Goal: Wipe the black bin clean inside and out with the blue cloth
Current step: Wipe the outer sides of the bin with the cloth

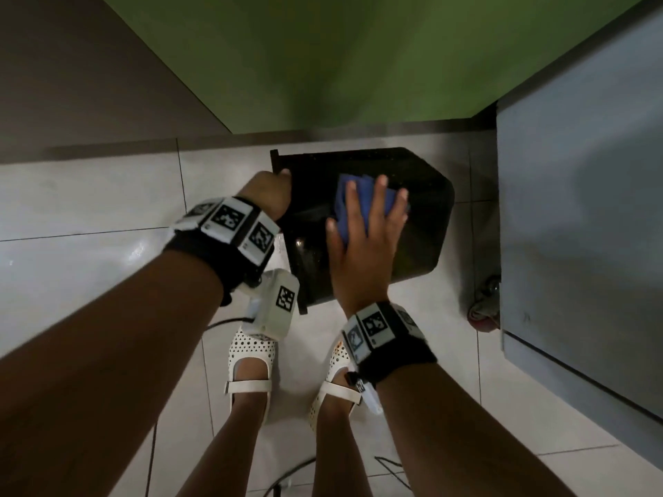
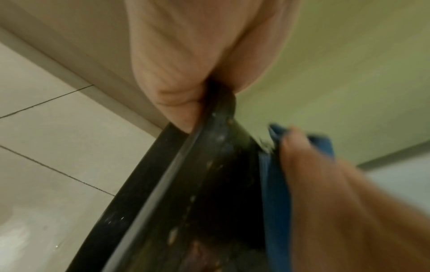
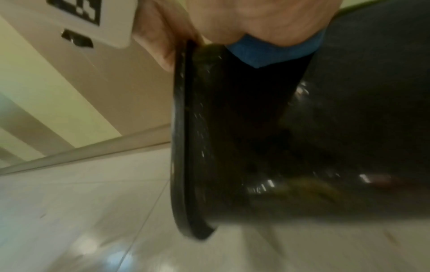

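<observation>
The black bin [image 1: 419,238] is tipped on its side above the tiled floor, its open mouth facing left. My left hand [image 1: 272,191] grips the rim at the top left corner, and in the left wrist view the fingers [image 2: 181,73] pinch the rim of the bin [image 2: 209,165]. My right hand [image 1: 362,245] lies flat with spread fingers on the bin's upturned outer wall and presses the folded blue cloth [image 1: 364,200] against it. In the right wrist view the cloth [image 3: 267,53] shows under my palm on the glossy, speckled bin [image 3: 349,128]. The bin's inside is hidden.
A grey cabinet [image 1: 581,209] stands close on the right, with a small reddish object [image 1: 484,306] at its base. A green wall [image 1: 358,66] rises behind the bin. My feet in white shoes [image 1: 251,356] stand on the pale tiles [image 1: 89,209]; cables [image 1: 287,475] lie near them.
</observation>
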